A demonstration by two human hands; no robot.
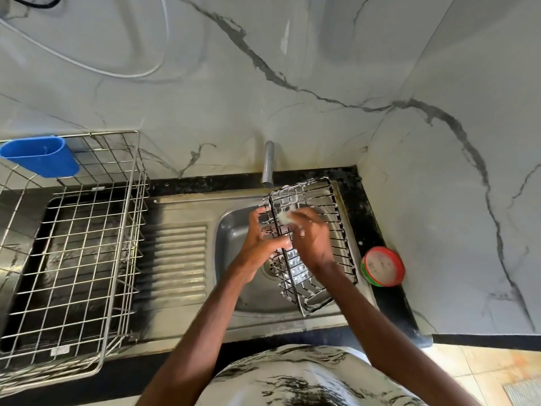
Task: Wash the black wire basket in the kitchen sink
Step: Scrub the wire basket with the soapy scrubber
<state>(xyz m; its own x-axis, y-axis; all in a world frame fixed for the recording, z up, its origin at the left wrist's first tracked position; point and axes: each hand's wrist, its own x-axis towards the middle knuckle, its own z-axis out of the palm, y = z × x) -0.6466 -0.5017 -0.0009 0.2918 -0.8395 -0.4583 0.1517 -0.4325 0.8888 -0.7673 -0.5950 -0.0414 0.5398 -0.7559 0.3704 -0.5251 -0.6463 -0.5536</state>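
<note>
The black wire basket (328, 206), streaked with white suds, stands tilted on its side in the steel sink (234, 230), leaning toward the right rim. My left hand (260, 232) grips the basket's left wire edge, fingers curled through the grid. Inside the basket, my right hand (310, 232) holds a pale soapy sponge (285, 216) against the wires. Foam coats both hands.
A grey tap spout (268, 162) ends just above the basket's top left corner. A red-rimmed soap tub (383, 266) sits on the black counter at the right. Left of the ribbed drainboard (178, 259) stands a steel wire dish rack (73, 244) with a blue cup (39, 158).
</note>
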